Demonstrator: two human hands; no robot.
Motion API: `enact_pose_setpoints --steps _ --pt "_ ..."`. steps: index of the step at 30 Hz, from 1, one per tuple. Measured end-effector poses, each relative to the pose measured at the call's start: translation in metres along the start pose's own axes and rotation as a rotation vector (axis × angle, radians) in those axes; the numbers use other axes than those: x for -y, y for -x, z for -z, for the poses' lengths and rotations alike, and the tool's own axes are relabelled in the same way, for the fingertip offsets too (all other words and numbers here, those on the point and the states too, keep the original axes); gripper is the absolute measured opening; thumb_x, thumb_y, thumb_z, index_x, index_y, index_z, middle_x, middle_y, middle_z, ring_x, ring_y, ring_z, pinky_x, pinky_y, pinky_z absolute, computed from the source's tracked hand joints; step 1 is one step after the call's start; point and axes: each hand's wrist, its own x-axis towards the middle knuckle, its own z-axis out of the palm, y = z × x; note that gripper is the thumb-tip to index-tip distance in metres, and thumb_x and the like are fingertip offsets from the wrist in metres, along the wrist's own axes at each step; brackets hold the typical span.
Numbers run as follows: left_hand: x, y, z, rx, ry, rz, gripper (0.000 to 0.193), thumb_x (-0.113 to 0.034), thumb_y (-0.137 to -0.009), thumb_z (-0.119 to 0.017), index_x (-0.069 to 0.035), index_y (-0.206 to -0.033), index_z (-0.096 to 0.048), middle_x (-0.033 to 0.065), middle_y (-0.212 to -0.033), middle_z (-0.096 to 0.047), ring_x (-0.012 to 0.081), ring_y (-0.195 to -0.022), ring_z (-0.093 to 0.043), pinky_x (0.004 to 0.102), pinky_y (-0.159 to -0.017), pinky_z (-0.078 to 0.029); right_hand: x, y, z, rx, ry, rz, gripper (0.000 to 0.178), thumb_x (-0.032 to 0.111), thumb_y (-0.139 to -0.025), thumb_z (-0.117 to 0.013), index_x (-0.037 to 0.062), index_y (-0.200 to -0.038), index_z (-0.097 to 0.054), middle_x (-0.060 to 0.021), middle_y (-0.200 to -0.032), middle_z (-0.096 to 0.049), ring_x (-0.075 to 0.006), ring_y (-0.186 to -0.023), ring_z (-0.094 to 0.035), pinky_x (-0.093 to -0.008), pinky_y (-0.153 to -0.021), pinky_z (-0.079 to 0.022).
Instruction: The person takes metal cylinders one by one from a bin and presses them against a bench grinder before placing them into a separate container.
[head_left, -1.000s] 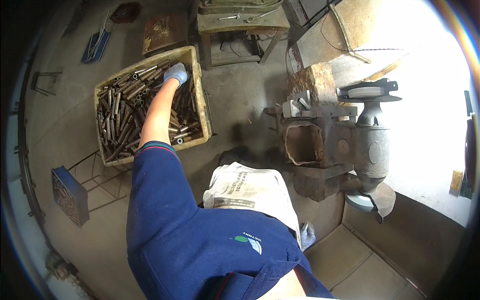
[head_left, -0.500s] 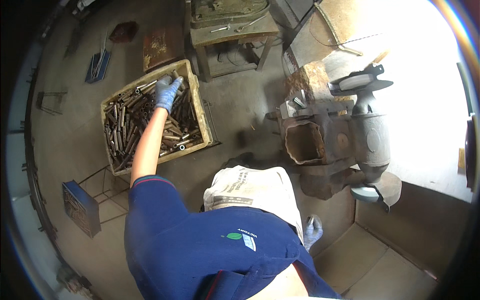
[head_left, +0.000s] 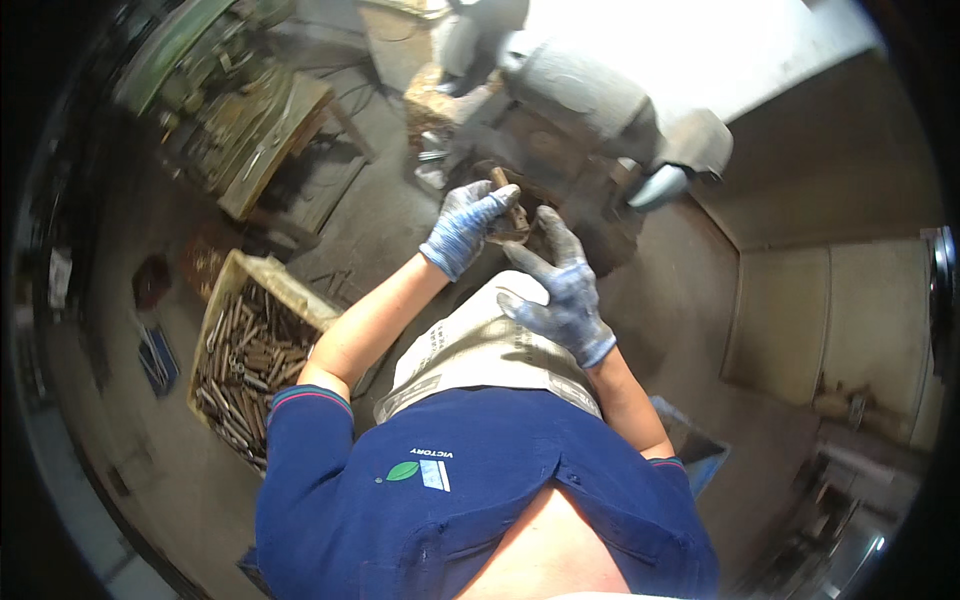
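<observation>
One brown tube (head_left: 499, 178) sits pinched in the left hand (head_left: 465, 226); just right of it, the right hand (head_left: 567, 298) (gloved too) holds its fingers spread apart.

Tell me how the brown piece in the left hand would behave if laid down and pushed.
The brown piece looks rounded and elongated, so it would probably roll. It resembles the metal tubes in the tub, so it is likely stiff, perhaps heavy for its size.
</observation>
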Motion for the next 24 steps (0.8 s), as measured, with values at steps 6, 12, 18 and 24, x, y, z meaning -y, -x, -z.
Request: enact_pose_setpoints --steps 6,12,18,24 --pt "0.039 -0.008 -0.067 0.175 0.087 0.16 0.013 -0.019 -0.088 -0.06 -0.006 -0.092 -0.06 0.0038 -0.081 -0.064 0.0084 -0.066 -0.058 0.0192 -0.061 -0.046 -0.03 0.042 0.018 -0.212 0.148 -0.156 0.052 0.032 -0.062 -0.077 0.0016 -0.102 -0.065 -0.0232 -0.121 -0.051 -0.037 -0.103 -0.054 -0.0429 -0.088 -0.045" --pt "0.064 -0.021 -0.081 0.301 0.071 0.277 0.017 -0.02 -0.088 -0.06 -0.003 -0.093 -0.057 0.0067 -0.084 -0.064 0.013 -0.072 -0.062 0.0251 -0.068 -0.051 -0.025 0.067 0.029 -0.332 0.213 -0.238 0.046 0.028 -0.063 -0.078 -0.0022 -0.096 -0.066 -0.0214 -0.118 -0.053 -0.0351 -0.102 -0.055 -0.0404 -0.087 -0.047" --pt "0.055 -0.024 -0.07 0.435 0.071 0.352 0.034 -0.02 -0.087 -0.061 0.004 -0.109 -0.051 0.0123 -0.088 -0.065 0.0183 -0.079 -0.066 0.0273 -0.074 -0.054 -0.032 0.085 0.038 -0.514 -0.068 -0.403 0.032 0.019 -0.072 -0.073 -0.0021 -0.096 -0.066 -0.0219 -0.116 -0.056 -0.0323 -0.105 -0.057 -0.037 -0.09 -0.046" --pt "0.045 -0.025 -0.065 0.325 -0.262 0.005 0.02 -0.005 -0.086 -0.061 0.005 -0.104 -0.058 0.0087 -0.09 -0.065 0.0107 -0.077 -0.062 0.0247 -0.071 -0.052 -0.042 0.085 0.034 -0.53 -0.163 -0.43 0.025 0.016 -0.079 -0.069 -0.0017 -0.096 -0.066 -0.0188 -0.114 -0.059 -0.0281 -0.109 -0.056 -0.035 -0.093 -0.043"
